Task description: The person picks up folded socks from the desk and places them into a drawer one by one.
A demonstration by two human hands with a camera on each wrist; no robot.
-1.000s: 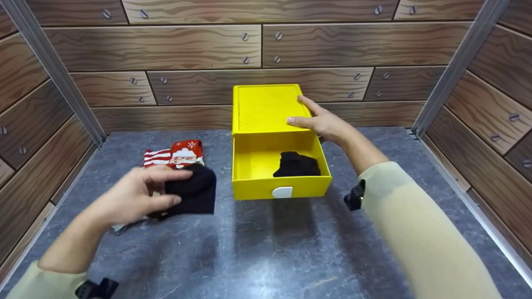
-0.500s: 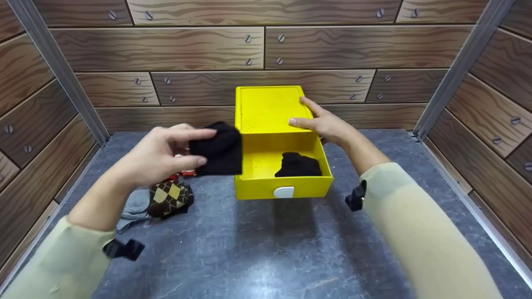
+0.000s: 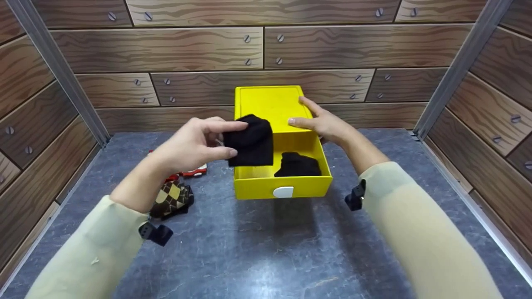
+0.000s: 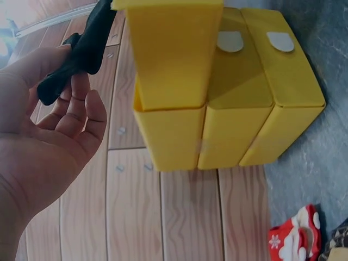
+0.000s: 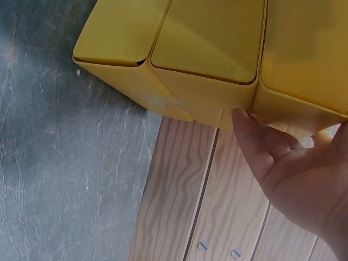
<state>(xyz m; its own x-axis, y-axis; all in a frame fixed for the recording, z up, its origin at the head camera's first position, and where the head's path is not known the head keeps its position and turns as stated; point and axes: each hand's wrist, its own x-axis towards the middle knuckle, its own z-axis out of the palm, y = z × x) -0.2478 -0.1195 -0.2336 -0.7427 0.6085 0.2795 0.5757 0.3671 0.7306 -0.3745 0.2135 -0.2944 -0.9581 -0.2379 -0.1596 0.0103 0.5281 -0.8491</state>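
- Black, folded cloth bundle (image 3: 254,143), head view: held over the left part of an open yellow plastic drawer (image 3: 253,189), pinched at its left edge by the thumb and fingers of the left hand (image 3: 187,141). Probably light and limp; gripping all layers at the edge seems best. The right hand (image 3: 326,122), spread, rests on the smooth yellow box-shaped housing (image 3: 268,101).
- Left wrist view: the bundle appears edge-on between thumb and fingers (a bent profile, presumably soft and hard to damage).
- Right wrist view: the right hand's digits lie against the housing, unclenched, though some fingertips are hidden. The plastic looks stiff and likely slippery, better braced at its edge than pinched.
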